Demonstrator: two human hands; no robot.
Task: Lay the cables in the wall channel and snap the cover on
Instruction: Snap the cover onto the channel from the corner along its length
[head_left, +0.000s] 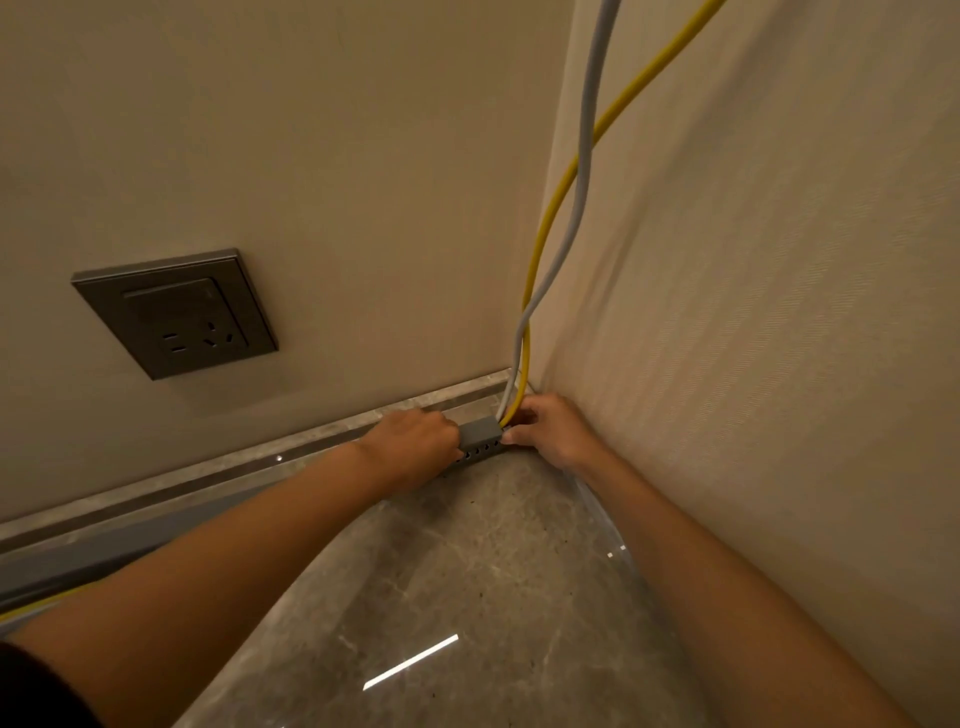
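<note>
The left hand (415, 441) presses the grey channel cover (480, 434) at the floor corner; the right hand (545, 428) pinches the yellow cable (537, 249) and grey cable (576, 208) at its end. Closing there could squeeze a badly seated cable.

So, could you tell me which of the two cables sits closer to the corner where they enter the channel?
The yellow cable: at the channel it lies on the corner side, by the right hand, with the grey cable beside it towards the left hand.
</note>
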